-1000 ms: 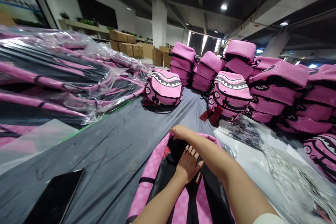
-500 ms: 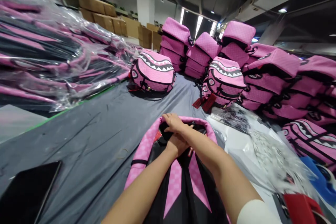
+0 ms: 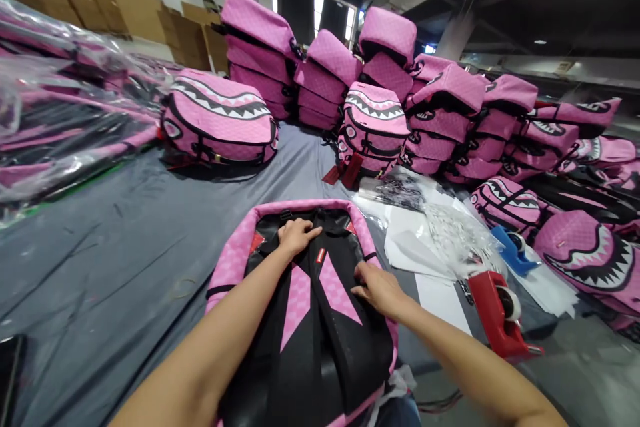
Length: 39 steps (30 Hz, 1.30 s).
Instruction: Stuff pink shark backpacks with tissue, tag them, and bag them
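A pink-and-black backpack [image 3: 325,340] lies in front of me with its black back panel and shoulder straps facing up. Pink checkered padding runs round its edge, and a small red label sits between two pink strap pieces. My left hand [image 3: 299,236] is near the top of the panel, its fingers bent over the black material at the straps and its thumb pointing right. Along the right side, my right hand [image 3: 379,288] hovers at or touches the panel's edge. Its fingers are curled, with a gap between thumb and forefinger, and nothing shows in them.
Two pink shark-mouth backpacks [image 3: 220,121] [image 3: 374,123] stand beyond on the grey cloth [image 3: 135,247]. Stacked pink bags [image 3: 260,47] line the back. To the right are plastic bags [image 3: 450,233], a blue tape dispenser [image 3: 517,250] and a red tape dispenser [image 3: 500,320]. Wrapped bags [image 3: 65,127] lie left.
My hands were crossed together at the backpack's top and are now apart. The right hand has moved to the right edge; the left stays near the top. The view has swung right.
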Available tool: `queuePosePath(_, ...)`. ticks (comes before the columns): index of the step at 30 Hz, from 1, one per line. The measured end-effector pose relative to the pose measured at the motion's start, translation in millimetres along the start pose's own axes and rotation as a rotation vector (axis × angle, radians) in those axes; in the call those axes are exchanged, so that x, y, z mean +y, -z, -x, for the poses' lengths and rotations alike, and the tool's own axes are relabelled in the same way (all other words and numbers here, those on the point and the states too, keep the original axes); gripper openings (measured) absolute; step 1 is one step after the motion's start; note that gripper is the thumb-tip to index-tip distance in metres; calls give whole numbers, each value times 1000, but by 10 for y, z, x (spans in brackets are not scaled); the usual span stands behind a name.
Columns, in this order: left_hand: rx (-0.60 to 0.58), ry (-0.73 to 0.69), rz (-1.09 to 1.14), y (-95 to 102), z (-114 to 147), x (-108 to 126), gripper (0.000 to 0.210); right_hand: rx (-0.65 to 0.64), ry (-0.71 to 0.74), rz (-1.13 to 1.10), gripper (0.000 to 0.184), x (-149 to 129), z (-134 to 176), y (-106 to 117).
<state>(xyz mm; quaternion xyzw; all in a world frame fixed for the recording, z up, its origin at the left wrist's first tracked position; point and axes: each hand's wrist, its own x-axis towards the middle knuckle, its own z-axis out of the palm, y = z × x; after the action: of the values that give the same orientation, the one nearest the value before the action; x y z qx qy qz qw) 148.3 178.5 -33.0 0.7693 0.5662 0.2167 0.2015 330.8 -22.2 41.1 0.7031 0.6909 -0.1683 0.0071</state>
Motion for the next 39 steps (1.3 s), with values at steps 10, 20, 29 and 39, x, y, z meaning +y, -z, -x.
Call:
queuePosePath(10, 220, 112, 66, -268, 172, 334, 20, -55, 215, -214, 21, 23, 300, -27)
queuePosePath(20, 65, -14, 56, 195, 577, 467, 42, 125, 646, 84, 51, -265, -32, -538)
queuePosePath(29, -357, -1124, -56, 257, 2068, 240, 27, 234, 609, 27, 41, -273, -237, -717)
queuePosePath(39, -144, -971, -196, 17, 2008, -26, 29, 77, 1336, 187, 22, -476, 86, -261)
